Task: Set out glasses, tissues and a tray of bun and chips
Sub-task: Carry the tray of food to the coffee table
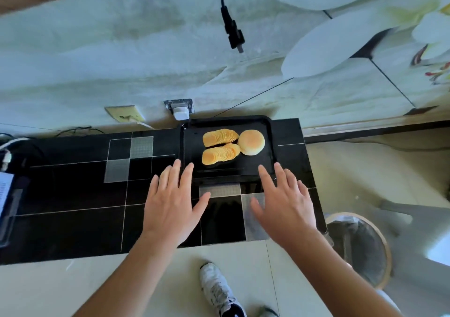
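A black rectangular tray (267,143) with a raised rim and rounded corners lies flat on the tabletop (80,190), a black tiled surface with a few grey patterned squares, at its far edge near the right end and close against the wall. The tray's long axis runs left to right, parallel to that far edge. On it rest one round pale bun (251,142), lightly browned at the centre, and two rows of yellow chips: a far row (220,137) and a near row (219,154), each an overlapping fan whose long axis also runs roughly left to right, rising slightly toward the right. Both rows end just beside the bun, which sits at their right; whether they touch it cannot be told. Two hands are in view, each with its grip spread: fingers straight and apart, palm down, holding nothing. The left hand (170,207) lies over the tabletop at the tray's near left corner, its fingertips (188,168) overlapping the rim there. The right hand (285,207) is at the near right corner, its fingertips reaching the rim likewise. Whether either hand presses on the tray cannot be told. One white shoe (216,290) stands on the pale floor below the tabletop's near edge.
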